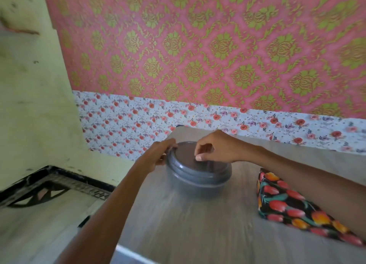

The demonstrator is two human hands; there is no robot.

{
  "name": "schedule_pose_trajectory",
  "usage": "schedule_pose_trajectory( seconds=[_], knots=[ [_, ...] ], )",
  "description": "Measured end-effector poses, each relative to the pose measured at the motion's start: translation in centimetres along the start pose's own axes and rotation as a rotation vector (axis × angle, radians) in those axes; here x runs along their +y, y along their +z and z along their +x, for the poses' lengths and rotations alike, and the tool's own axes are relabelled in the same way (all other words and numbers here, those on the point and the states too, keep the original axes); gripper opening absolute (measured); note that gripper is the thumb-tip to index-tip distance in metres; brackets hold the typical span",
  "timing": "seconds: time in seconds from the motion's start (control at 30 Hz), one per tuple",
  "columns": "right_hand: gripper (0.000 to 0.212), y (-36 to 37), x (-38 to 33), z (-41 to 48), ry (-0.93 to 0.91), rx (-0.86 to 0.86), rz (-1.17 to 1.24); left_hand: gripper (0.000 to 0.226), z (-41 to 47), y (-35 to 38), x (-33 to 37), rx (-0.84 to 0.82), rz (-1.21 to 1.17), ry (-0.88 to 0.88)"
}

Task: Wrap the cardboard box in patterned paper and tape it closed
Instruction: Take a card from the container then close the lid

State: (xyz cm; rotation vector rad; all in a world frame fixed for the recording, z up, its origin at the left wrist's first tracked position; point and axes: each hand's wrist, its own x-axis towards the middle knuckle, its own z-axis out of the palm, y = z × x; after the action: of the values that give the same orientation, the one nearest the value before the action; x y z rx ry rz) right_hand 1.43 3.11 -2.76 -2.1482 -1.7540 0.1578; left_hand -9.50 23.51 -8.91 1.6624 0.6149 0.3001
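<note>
1. Patterned paper (287, 202), black with red and orange tulips, covers a boxy shape lying on the table (198, 234) at the right edge, partly under the right forearm.
2. Head view: the left hand (156, 157) grips the left rim of a grey container (198, 176), fingers over its lid (186, 157).
3. The right hand (217, 147) hovers over the lid with fingers curled and thumb tip on it; whether it pinches anything I cannot tell.
4. The wrapped shape sits near the container, to its right, apart from both hands.
</note>
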Motion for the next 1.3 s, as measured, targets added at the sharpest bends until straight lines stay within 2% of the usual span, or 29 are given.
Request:
schedule_pose_trajectory(
  seconds=[0.1, 0.17, 0.23, 0.33, 0.43, 0.53, 0.6, 0.67, 0.73, 0.83, 1.1, 1.3],
  knots=[
    [0.011, 0.9, -2.8, -1.5, -0.034, -0.041, 0.002, 0.02, -4.1, -0.9, -0.8, -0.13, 0.02, -0.035],
    [0.019, 1.3, -3.5, -1.8, -0.022, -0.054, -0.02, 0.031, -5.7, -1.1, -1.1, -0.197, 0.052, -0.077],
    [0.036, 1.8, -4.4, -1.9, 0.029, -0.121, -0.067, 0.041, -7.3, -1.5, -1.3, -0.237, 0.108, -0.115],
    [0.054, 2.1, -4.8, -2.0, 0.146, -0.262, -0.102, 0.032, -8.6, -1.3, -1.2, -0.222, 0.165, -0.117],
    [0.051, 2.2, -5.1, -2.0, 0.228, -0.279, -0.109, 0.036, -9.5, -2.0, -1.6, -0.177, 0.172, -0.096],
    [0.056, 2.0, -5.7, -1.5, 0.33, -0.352, -0.269, 0.031, -10.5, -2.8, -1.9, -0.148, 0.195, -0.079],
    [0.062, 1.7, -6.5, -0.6, 0.277, -0.355, -0.353, 0.021, -11.2, -3.3, -2.1, -0.133, 0.227, -0.063],
    [0.069, 1.5, -8.1, 0.6, 0.139, -0.373, -0.307, 0.016, -11.8, -3.7, -2.1, -0.147, 0.251, -0.059],
    [0.074, 1.6, -9.9, 2.0, 0.048, -0.477, -0.207, 0.02, -12.1, -4.2, -2.1, -0.184, 0.255, -0.067],
    [0.07, 2.6, -11.4, 4.2, -0.026, -0.621, -0.259, 0.026, -12.6, -4.8, -2.5, -0.227, 0.215, -0.083],
    [0.069, 3.6, -11.8, 5.9, -0.108, -0.698, -0.317, 0.033, -13.5, -6.3, -3.6, -0.349, -0.084, -0.195],
    [0.066, 4.1, -12.4, 7.3, -0.11, -0.731, -0.432, 0.032, -13.6, -6.2, -3.6, -0.369, -0.17, -0.233]
  ],
)
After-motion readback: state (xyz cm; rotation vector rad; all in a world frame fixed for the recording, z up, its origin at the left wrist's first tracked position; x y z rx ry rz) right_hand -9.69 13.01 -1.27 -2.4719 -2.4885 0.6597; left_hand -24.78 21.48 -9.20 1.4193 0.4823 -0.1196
